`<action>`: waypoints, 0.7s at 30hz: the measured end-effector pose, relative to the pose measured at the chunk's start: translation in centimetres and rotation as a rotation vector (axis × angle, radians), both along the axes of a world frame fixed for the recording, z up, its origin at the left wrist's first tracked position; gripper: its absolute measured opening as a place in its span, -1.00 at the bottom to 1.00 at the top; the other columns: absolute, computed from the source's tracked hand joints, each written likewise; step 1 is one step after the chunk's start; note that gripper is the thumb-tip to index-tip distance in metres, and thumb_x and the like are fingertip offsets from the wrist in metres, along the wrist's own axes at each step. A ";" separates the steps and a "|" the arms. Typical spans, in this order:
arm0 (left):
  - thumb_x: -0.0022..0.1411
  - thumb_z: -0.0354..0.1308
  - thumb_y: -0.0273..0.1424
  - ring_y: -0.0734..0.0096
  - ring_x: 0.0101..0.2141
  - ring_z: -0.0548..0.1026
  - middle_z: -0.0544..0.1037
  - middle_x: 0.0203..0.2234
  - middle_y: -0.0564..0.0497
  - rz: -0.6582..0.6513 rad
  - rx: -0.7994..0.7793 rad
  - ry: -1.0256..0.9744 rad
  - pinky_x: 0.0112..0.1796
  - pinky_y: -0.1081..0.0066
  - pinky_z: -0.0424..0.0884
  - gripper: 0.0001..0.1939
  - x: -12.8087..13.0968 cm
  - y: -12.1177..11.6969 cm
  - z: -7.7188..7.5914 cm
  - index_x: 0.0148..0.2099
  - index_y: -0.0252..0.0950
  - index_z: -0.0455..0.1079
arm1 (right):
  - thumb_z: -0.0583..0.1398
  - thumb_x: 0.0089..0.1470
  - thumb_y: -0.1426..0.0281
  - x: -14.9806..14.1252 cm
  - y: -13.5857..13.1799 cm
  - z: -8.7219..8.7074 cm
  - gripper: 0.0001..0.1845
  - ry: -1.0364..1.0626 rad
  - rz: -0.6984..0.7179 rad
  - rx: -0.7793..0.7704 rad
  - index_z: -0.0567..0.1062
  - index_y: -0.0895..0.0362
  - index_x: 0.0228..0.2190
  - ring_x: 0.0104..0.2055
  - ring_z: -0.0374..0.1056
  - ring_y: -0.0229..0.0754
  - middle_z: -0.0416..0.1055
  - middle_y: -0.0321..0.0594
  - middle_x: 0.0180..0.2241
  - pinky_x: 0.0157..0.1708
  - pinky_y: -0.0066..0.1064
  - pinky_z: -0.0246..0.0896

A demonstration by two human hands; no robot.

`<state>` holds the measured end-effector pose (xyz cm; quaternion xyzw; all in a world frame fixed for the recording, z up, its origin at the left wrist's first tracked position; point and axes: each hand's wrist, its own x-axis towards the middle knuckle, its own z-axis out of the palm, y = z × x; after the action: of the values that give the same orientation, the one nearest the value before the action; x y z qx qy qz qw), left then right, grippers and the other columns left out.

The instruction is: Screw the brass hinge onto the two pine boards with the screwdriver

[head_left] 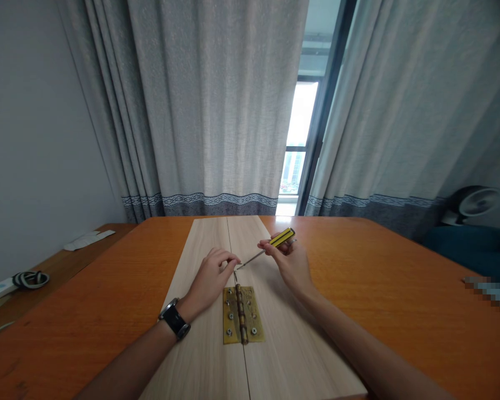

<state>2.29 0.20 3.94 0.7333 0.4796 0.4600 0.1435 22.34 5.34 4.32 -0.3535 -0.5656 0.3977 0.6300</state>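
Observation:
My right hand (292, 264) grips the yellow-and-black handle of a screwdriver (280, 239). Its thin shaft slants down and left, with the tip close to my left fingertips. My left hand (214, 273) has thumb and forefinger drawn together just beyond the hinge; what lies between them is too small to tell. A small metal piece, possibly a screw (235, 275), shows just below those fingertips. The brass hinge (259, 330) lies opened flat across the seam of two pale wooden boards (200, 355). Several screw heads show in its leaves.
The boards rest on an orange-brown wooden table (383, 300). A power strip (0, 290) with a coiled cable (31, 279) and a white paper (89, 240) lie on a ledge at the left. Grey curtains (216, 111) hang behind. A fan (475, 201) stands far right.

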 end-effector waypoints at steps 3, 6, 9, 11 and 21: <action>0.33 0.08 -0.45 0.24 -0.14 0.45 0.58 -0.28 -0.01 -0.003 -0.015 0.035 -0.09 0.29 0.32 -0.82 -0.1 0.0 -0.2 -0.24 -0.25 0.53 | 0.43 -0.11 0.14 0.1 0.0 -0.2 -0.48 -0.020 -0.015 -0.004 0.40 0.18 -0.24 -0.25 0.58 -0.06 0.61 -0.07 -0.31 -0.23 -0.31 0.47; 0.31 0.10 -0.48 0.22 -0.12 0.44 0.56 -0.29 -0.02 -0.003 -0.016 0.089 -0.07 0.27 0.32 -0.84 -0.2 0.1 -0.4 -0.18 -0.25 0.52 | 0.44 -0.13 0.14 0.1 0.0 0.0 -0.47 0.004 -0.013 -0.015 0.40 0.19 -0.25 -0.31 0.59 -0.05 0.59 -0.11 -0.34 -0.32 -0.32 0.48; 0.29 0.14 -0.46 0.21 -0.12 0.44 0.55 -0.29 -0.03 0.009 -0.018 0.124 -0.06 0.26 0.32 -0.85 -0.3 0.3 -0.7 -0.14 -0.25 0.52 | 0.45 -0.15 0.14 0.2 -0.1 0.4 -0.46 0.070 -0.001 -0.018 0.41 0.20 -0.26 -0.30 0.59 -0.01 0.58 -0.14 -0.37 -0.36 -0.31 0.51; 0.29 0.16 -0.44 0.20 -0.12 0.43 0.55 -0.29 -0.03 0.024 -0.028 0.142 -0.06 0.25 0.31 -0.86 -0.4 0.4 -0.8 -0.13 -0.25 0.53 | 0.46 -0.17 0.15 0.1 -0.3 0.7 -0.45 0.114 0.002 -0.025 0.41 0.20 -0.25 -0.29 0.59 0.01 0.58 -0.16 -0.39 -0.36 -0.31 0.53; 0.32 0.14 -0.38 0.21 -0.17 0.45 0.57 -0.33 -0.04 0.031 -0.064 0.210 -0.14 0.29 0.32 -0.81 -0.7 0.8 -1.0 -0.34 -0.27 0.50 | 0.46 -0.15 0.13 0.4 -0.4 1.1 -0.44 0.173 -0.005 -0.043 0.39 0.19 -0.25 -0.30 0.59 -0.04 0.60 -0.11 -0.35 -0.32 -0.33 0.56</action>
<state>1.56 0.99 2.97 0.7649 0.5178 0.3673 0.1089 22.70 4.94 5.40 -0.3328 -0.4996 0.4371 0.6698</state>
